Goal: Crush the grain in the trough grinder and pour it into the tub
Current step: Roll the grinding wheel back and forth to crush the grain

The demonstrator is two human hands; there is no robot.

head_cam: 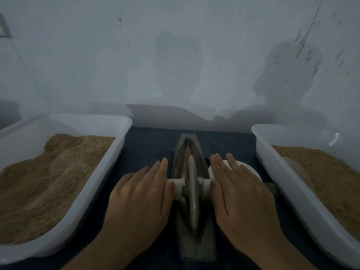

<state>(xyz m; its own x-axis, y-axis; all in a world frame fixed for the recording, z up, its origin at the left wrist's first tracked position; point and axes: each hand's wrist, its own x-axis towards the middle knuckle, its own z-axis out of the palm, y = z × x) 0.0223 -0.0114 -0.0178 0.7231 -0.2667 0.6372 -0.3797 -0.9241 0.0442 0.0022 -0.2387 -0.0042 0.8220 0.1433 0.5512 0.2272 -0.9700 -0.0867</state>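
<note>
We have the trough grinder (194, 221) lying lengthwise in the middle of the table (148, 145), its far tip pointing at the wall, with a thin line of grain (187, 152) showing in the groove beyond the wheel (191, 191). Our left hand (140, 195) and right hand (239, 193) lie flat and open-fingered on the two ends of the axle (176, 189), palms pressing down rather than fingers curling round (so nothing is truly clasped).

To roll well, we keep both palms level, so the wheel stays upright in the groove and does not ride up a side. We push evenly out and back along the full length, leaning weight through the heels of the palms. Short, jerky strokes would likely scatter grain over the rim.

One white tub (109, 152) sits along the table's left edge and another tub (276, 172) along the right, both holding brown meal. A white scoop (243, 168) peeks from under the right hand.
</note>
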